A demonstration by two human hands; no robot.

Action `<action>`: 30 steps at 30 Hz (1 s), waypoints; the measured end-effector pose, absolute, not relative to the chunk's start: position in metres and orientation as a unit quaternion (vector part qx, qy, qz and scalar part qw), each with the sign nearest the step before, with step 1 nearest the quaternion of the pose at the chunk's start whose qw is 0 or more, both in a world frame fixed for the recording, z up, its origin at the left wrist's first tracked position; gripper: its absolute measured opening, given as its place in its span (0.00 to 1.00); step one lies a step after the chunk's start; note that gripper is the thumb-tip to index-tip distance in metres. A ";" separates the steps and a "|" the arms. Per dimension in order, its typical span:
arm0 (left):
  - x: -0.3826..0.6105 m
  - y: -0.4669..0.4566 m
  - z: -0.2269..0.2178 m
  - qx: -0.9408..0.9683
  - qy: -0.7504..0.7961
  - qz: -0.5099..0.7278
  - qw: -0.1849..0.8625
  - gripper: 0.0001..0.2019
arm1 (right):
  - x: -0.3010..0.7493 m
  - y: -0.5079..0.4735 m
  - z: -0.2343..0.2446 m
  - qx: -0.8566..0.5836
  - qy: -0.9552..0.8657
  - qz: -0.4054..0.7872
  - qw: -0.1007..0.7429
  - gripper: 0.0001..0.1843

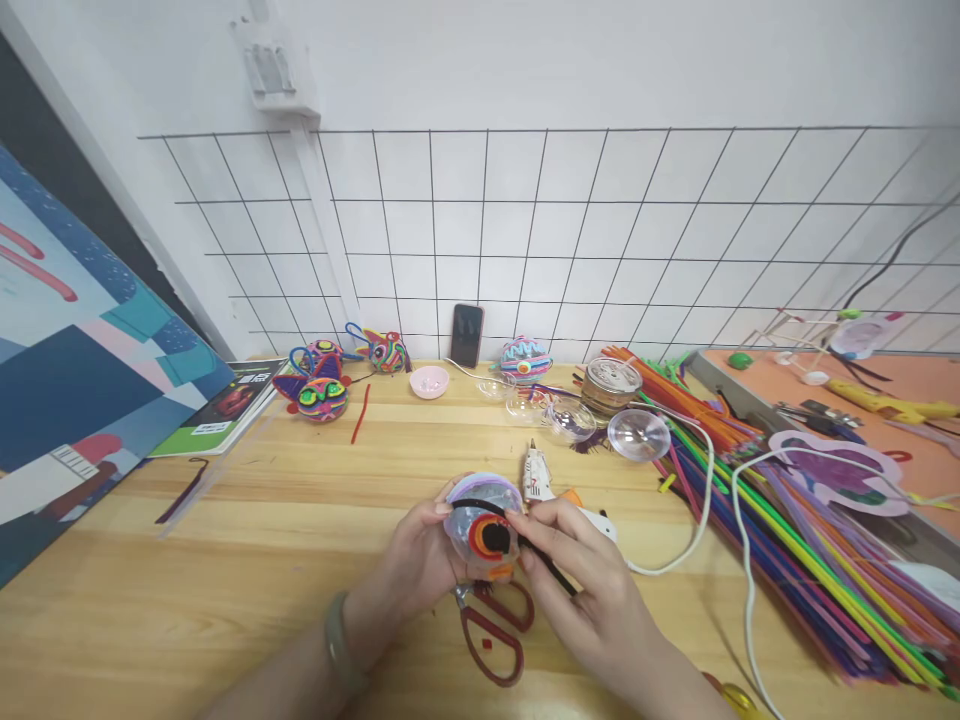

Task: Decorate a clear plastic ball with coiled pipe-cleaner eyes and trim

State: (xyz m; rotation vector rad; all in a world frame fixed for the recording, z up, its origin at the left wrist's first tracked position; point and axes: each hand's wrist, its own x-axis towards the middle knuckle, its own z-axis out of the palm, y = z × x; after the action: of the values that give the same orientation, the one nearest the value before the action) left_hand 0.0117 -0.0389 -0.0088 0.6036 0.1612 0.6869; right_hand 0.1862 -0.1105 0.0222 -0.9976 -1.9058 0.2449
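My left hand (427,545) is wrapped round the side of a clear plastic ball (465,530) that has a lilac strip along its top and a coiled red, orange and black eye shape on its front. Across the ball runs a black pipe cleaner (551,568), pinched between the fingers of my right hand (574,570); its free end sticks out below that hand. Under the ball, red-handled scissors (491,640) lie on the table with their blades mostly hidden. A white hot glue gun (537,475) rests just beyond my right hand, partly covered by it.
Bundles of coloured pipe cleaners (810,560) fill the right side, with a white cable (709,500) looping nearby. Finished pipe-cleaner figures (321,395), a pink dish (429,382), a phone (467,335), clear half-shells (639,435) and a round tin (611,385) stand toward the back.
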 end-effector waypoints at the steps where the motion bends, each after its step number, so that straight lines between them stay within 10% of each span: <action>1: 0.012 -0.039 -0.009 0.289 0.075 0.334 0.894 0.19 | 0.186 -0.111 0.023 -0.407 -0.780 0.091 0.467 0.24; 30: 0.013 -0.040 -0.008 0.275 0.074 0.352 0.892 0.19 | 0.186 -0.114 0.018 -0.420 -0.806 -0.079 0.409 0.23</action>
State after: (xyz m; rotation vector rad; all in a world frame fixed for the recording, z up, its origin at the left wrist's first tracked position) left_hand 0.0126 -0.0397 -0.0077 0.5702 0.1539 0.7313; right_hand 0.1855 -0.1142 0.0180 -1.0572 -2.0306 -0.1982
